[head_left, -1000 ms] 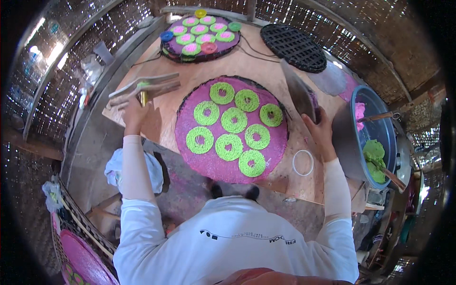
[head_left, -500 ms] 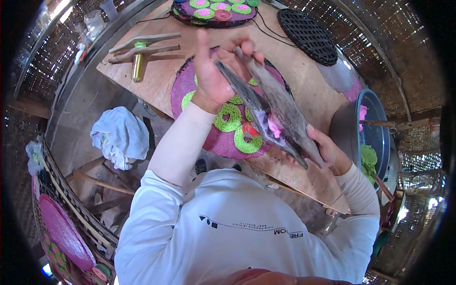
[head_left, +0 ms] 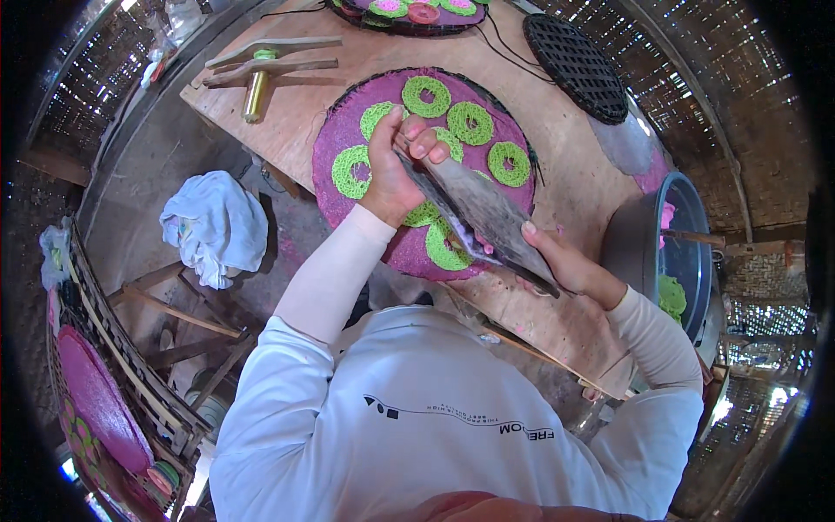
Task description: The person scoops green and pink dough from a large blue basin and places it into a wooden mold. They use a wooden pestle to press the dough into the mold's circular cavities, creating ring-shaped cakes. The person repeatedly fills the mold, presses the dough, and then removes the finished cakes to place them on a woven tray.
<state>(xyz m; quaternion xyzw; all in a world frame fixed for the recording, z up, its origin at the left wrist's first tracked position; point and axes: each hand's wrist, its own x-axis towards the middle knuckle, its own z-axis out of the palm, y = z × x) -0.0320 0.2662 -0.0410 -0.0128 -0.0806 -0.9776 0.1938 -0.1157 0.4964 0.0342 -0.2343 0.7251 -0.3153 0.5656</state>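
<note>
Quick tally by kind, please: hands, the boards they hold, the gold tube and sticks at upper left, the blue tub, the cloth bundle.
Left hand and right hand: 2
Held boards: 2
Gold tube: 1
Sticks by the tube: 2
Blue tub: 1
Cloth bundle: 1
Total: 9

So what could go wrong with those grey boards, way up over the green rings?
The left hand or right hand might get pinched, since both grip the two grey boards. If the boards slipped, they could squash the green rings below. And the pink paste showing between the boards might drop onto the rings.
</note>
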